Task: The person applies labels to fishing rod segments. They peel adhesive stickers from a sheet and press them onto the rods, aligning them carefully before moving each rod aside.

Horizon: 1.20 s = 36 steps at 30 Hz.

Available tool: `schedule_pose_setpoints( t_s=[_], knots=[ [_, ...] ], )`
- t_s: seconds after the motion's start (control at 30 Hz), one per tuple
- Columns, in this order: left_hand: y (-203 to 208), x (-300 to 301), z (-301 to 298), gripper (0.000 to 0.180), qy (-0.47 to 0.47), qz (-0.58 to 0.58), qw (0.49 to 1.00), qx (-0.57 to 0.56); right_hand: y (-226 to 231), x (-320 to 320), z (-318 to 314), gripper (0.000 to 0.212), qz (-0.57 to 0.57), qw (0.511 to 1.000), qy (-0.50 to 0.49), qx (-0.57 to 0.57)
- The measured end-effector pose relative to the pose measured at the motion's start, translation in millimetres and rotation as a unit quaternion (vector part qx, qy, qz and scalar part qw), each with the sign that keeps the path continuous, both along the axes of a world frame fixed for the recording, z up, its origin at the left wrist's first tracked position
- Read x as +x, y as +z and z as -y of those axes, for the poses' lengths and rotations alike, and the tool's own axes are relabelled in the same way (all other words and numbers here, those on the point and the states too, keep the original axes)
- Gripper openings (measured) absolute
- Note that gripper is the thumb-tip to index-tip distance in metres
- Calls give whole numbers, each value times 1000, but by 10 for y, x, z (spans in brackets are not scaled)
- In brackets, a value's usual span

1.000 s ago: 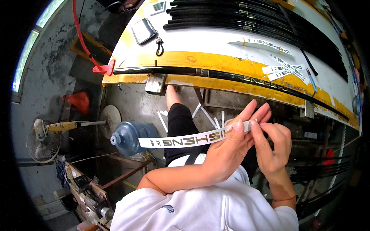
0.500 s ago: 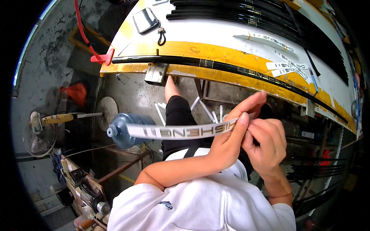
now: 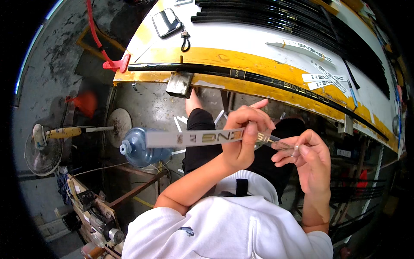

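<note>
A long white sticker strip (image 3: 189, 139) with dark and gold lettering stretches out to the left in front of my body. My left hand (image 3: 241, 149) grips it between thumb and fingers, partway along its length. Toward the right the strip looks see-through, a clear film (image 3: 282, 146) without white behind it. My right hand (image 3: 314, 162) pinches the end of this film between thumb and forefinger, its other fingers loosely curled. Ahead of both hands, a glossy black rod (image 3: 258, 79) with gold markings lies along the near edge of the workbench (image 3: 224, 55).
Several black rods (image 3: 241, 19) lie at the back of the bench, near loose sticker strips (image 3: 323, 78). A phone-like device (image 3: 166, 23) and a metal block (image 3: 179, 84) are at the left. A blue water bottle (image 3: 142, 149) and a fan (image 3: 43, 149) stand below; white scraps litter the floor.
My hands have moved apart, the right going right and down with the film's end. A clear stretch now shows between them, and my left hand has shifted left along with the strip.
</note>
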<state>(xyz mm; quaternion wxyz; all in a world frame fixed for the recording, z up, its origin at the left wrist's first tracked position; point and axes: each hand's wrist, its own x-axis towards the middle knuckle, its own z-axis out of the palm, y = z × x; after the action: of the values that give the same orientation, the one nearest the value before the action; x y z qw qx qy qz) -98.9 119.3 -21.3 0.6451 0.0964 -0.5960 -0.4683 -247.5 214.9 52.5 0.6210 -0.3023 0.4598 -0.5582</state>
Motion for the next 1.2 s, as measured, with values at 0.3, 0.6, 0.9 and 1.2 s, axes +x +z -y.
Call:
schedule_pose_setpoints(
  t_s=[0.3,0.6,0.9,1.2],
  knots=[
    [9,290,167,19,14,-36,999,-22,150,-130,-25,12,-8,1000,-25,-5],
    [-21,524,163,19,45,-33,998,-2,261,-257,-50,23,-37,998,-32,-36],
    [-10,756,55,22,119,135,983,38,342,-308,-61,24,-21,997,-37,-65],
    [-165,909,32,15,133,346,925,77,416,-394,-79,24,-29,995,2,-98]
  ],
)
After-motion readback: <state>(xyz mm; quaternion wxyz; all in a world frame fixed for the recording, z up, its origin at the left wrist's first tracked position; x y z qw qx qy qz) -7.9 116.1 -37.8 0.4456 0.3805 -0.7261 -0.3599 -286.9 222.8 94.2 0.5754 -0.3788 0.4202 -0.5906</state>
